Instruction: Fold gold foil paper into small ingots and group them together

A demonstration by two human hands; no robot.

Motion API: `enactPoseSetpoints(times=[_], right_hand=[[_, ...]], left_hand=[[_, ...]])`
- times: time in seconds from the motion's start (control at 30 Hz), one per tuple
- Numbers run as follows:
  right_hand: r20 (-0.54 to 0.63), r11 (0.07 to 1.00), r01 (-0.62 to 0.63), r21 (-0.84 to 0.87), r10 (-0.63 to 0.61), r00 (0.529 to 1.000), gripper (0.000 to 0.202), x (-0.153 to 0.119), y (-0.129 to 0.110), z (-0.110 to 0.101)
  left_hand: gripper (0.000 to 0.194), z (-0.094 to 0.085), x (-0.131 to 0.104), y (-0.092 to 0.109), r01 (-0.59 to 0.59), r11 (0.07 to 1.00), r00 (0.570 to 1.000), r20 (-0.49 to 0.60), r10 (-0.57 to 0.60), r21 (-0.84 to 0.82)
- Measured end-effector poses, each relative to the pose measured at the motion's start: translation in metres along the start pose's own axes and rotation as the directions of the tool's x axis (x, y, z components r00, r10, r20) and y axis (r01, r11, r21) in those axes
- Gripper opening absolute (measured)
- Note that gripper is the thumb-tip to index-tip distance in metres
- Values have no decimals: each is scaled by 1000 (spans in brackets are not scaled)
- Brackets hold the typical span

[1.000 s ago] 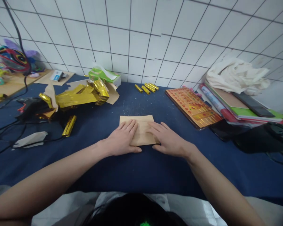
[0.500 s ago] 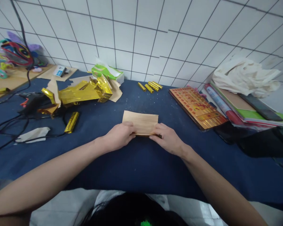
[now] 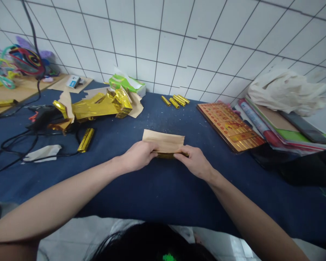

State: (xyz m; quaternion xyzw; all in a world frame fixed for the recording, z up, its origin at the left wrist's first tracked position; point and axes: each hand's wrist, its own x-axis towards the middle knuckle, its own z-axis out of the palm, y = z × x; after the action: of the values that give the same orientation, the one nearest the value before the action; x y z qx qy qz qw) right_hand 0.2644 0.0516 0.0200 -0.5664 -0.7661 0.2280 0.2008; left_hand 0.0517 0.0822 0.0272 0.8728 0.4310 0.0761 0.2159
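A sheet of brown paper with a gold underside (image 3: pixel 164 140) lies at the middle of the blue-covered table, its near edge curled up into a roll that shows gold. My left hand (image 3: pixel 141 155) pinches the left end of that rolled edge between thumb and fingers. At the right end, my right hand (image 3: pixel 192 159) grips the same edge, also closed. Beyond the sheet, several small gold paper rolls (image 3: pixel 176 101) lie near the wall. One larger gold roll (image 3: pixel 86 140) rests to the left of my left hand.
Crumpled gold paper scraps (image 3: pixel 95 107) and a black glue gun (image 3: pixel 45 117) with looping cable occupy the left. A green tissue pack (image 3: pixel 127 83) stands by the tiled wall. On the right are an orange-gold patterned box (image 3: pixel 229 127) and a stack of books (image 3: pixel 290 125) under a white bag (image 3: pixel 288 90).
The near edge of the paper has been rolled a little further, and more gold shows between my hands. Both hands keep their hold. The whole view has shifted slightly.
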Motion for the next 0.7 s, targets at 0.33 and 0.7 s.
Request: enactPoseSetpoints(times=[0.33,0.7], right_hand=[[-69,996,-84,41,87,994,20,1,-4,5],[-84,967,-167,-194,153,985,17,2,-7,9]], left_hand=[[19,4,1,-4,-12,997,1000,-6,13,74],[16,7,5,-9,28,992,999,-29,-24,125]])
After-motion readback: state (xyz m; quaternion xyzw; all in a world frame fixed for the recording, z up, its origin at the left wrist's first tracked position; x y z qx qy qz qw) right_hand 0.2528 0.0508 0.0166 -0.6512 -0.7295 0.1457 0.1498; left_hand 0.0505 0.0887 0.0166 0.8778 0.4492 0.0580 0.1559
